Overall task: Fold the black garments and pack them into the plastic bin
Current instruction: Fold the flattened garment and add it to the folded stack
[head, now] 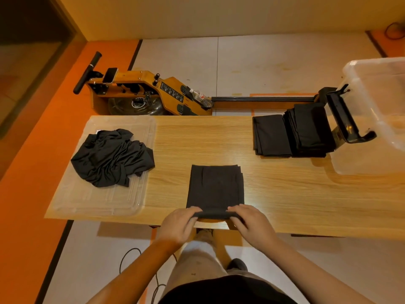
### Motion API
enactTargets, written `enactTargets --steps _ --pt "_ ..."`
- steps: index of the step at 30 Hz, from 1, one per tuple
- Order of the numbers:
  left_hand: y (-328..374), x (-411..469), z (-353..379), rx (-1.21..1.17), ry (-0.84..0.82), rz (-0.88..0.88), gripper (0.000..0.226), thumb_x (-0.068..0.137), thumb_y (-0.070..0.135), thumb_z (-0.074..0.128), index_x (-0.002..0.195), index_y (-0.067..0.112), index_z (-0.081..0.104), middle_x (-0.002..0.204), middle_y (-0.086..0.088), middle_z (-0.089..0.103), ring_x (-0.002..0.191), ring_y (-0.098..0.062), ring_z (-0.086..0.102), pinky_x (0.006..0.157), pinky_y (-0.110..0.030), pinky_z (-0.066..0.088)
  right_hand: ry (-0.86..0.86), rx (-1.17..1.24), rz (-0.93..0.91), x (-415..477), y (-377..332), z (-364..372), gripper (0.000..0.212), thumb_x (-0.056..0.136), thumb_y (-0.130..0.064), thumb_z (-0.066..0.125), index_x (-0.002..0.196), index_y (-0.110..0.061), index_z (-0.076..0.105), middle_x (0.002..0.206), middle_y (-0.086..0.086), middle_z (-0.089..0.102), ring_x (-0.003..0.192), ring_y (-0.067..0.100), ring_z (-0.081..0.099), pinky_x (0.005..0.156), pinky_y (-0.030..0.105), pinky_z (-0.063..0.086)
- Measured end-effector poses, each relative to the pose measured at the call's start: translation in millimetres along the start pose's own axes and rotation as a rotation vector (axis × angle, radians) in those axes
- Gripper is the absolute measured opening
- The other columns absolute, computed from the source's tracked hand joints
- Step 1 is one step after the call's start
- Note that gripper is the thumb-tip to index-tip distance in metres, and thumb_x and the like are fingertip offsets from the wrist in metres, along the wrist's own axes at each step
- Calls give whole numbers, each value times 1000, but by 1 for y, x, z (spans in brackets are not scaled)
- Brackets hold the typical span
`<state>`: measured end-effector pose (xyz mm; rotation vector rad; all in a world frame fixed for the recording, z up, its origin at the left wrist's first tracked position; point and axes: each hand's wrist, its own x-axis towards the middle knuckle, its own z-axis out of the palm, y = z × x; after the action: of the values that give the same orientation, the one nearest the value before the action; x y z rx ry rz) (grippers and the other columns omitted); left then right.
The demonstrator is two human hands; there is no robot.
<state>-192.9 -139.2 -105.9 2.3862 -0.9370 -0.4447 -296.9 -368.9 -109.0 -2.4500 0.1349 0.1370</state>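
wooden table (285, 194) — pale grain, long side running left to right. behind its far edge, on the floor, a rowing machine (140, 82) with an orange-yellow body. a black handle bar (87, 72) sticks up at its left end and a phone (110, 75) is propped just beside the bar. round water tank (135, 105) low in the frame. a clear bottle (200, 97) lies in the machine's right part, where a dark rail (263, 99) runs off to the right. floor: pale mats (263, 62), with an orange strip (32, 194) along the left. black cable (129, 255) looped on the floor near the table's front — a second cord (394, 30) far right by the wall.
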Motion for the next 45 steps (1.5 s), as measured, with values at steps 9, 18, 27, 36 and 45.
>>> enactTargets --steps 9,18,27,36,45 --pt "6 102 -43 -369 47 -257 16 94 27 60 108 20 59 85 9 61 78 -5 59 62 -20 45 58 477 368 89 11 -49 7 94 -20 57 97 -16 62 96 -1 65 92 14 61 82 33 51" --pt "-7 116 -24 -165 50 -292 14 97 25 53 109 22 46 87 7 57 79 -12 57 60 -23 39 258 163 438 105 12 -25 13 92 -21 58 105 -19 59 99 -5 62 88 14 58 70 31 49" --pt "8 104 11 353 63 0 53 93 35 37 140 11 46 145 -7 48 136 -20 37 111 -37 25 244 -255 44 90 -13 9 45 96 -29 39 138 -15 50 146 6 44 139 24 30 114 38 21" --pt "-3 101 15 468 -182 -81 63 102 50 9 142 15 44 147 -3 45 139 -17 28 109 -41 20 9 -389 63 81 0 18 50 98 -43 30 143 -24 44 148 -2 44 140 18 34 113 39 16" --pt "10 111 -2 450 -100 -18 51 95 39 38 140 18 48 140 0 52 130 -18 47 116 -33 11 51 -346 144 90 2 1 53 91 -43 37 134 -18 53 132 0 59 124 19 54 111 36 22"
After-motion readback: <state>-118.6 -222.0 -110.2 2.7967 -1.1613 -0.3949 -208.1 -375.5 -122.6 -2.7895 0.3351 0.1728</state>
